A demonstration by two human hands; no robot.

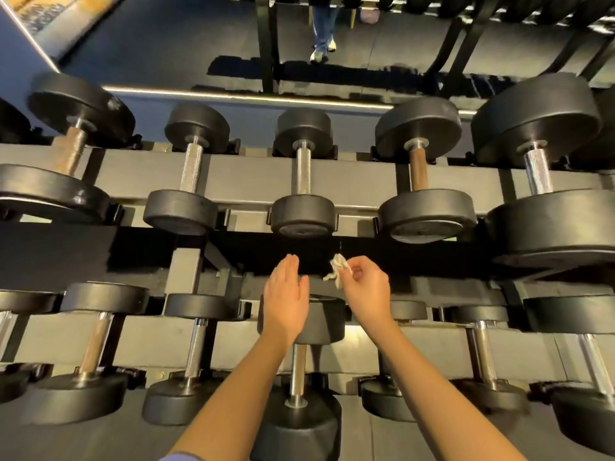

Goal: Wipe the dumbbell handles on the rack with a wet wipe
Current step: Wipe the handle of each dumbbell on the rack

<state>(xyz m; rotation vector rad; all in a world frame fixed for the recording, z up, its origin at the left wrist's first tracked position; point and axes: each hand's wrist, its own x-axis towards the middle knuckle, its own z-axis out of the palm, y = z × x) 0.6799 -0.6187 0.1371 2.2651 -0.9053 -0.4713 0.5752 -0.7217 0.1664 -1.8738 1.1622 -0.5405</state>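
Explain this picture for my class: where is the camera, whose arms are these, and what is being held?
There is one picture, taken by a wide-angle camera worn on a person's head, looking forward and down. The two bare arms are that person's own. In front stands a grey metal two-tier rack carrying black round-ended dumbbells with metal handles; some handles look silver, some brownish. The right hand pinches a small crumpled white wet wipe. The left hand is open, fingers straight, holding nothing. Both hands hover between the two tiers; no handle is touched.
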